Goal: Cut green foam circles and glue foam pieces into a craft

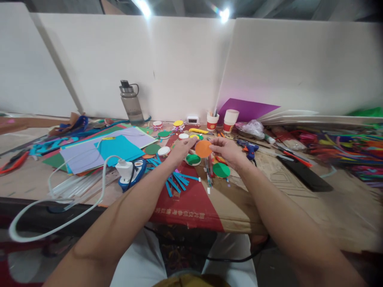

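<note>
An orange paper disc (203, 149) is held up over the table, its right edge pinched between the thumb and fingers of my right hand (227, 150). At the disc's left edge, the fingers of my left hand (182, 151) are drawn together; whether they grip the disc or something else is hidden. Just beyond the left fingertips lies a yellow and green round piece (196, 136). Below the disc are a green-topped round piece (193, 160), a green paper disc (221, 170) and some pens (208, 175). Blue paper strips (179, 181) fan out nearer my left forearm.
Coloured paper sheets (119, 149), a power strip (131, 175) and a looping white cable (103, 187) lie left. A water bottle (131, 103) and paper cups (212, 121) stand behind. On the right are a blue glue gun (250, 148), a black phone (303, 173) and bundled colourful strands (338, 151).
</note>
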`<state>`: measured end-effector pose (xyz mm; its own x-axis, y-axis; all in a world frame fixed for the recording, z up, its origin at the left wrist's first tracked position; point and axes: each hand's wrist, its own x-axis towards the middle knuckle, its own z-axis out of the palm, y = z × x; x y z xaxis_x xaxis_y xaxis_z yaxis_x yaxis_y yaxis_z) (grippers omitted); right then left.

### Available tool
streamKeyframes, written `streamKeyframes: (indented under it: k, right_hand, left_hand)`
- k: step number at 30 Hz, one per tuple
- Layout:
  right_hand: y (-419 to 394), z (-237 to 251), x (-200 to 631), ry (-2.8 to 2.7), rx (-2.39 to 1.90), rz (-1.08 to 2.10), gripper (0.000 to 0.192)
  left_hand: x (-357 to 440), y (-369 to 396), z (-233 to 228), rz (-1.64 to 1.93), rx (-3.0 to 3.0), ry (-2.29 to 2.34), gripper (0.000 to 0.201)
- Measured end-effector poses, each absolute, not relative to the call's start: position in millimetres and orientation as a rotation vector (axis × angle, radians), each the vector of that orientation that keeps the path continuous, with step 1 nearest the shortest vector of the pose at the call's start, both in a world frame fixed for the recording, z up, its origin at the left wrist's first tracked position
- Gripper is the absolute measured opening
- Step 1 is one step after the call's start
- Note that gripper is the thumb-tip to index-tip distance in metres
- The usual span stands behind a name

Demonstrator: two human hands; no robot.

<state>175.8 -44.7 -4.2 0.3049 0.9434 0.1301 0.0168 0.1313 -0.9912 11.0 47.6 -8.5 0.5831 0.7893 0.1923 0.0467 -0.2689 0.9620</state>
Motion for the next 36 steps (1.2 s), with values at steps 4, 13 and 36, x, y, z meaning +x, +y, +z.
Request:
streamKeyframes:
  k: [4, 13, 36]
  right_hand:
    - [-46.4, -1.5, 168.8, -1.204, -1.289, 0.813, 0.022]
    - [-47.5, -1.7, 162.0, -1.311, -1.411, 0.524, 0.014]
    - [-68.0, -17.1, 104.0, -2.424, -1.438, 0.206, 0.023]
  left_hand:
    - [11.1, 46.2, -8.5, 0.726, 1.76, 0.571, 0.044]
    - [9.9, 54.1, -4.5, 0.944, 1.29, 0.561, 0.04]
    - [-4.1, 66.7, 15.2, 1.298, 0.936, 0.554, 0.022]
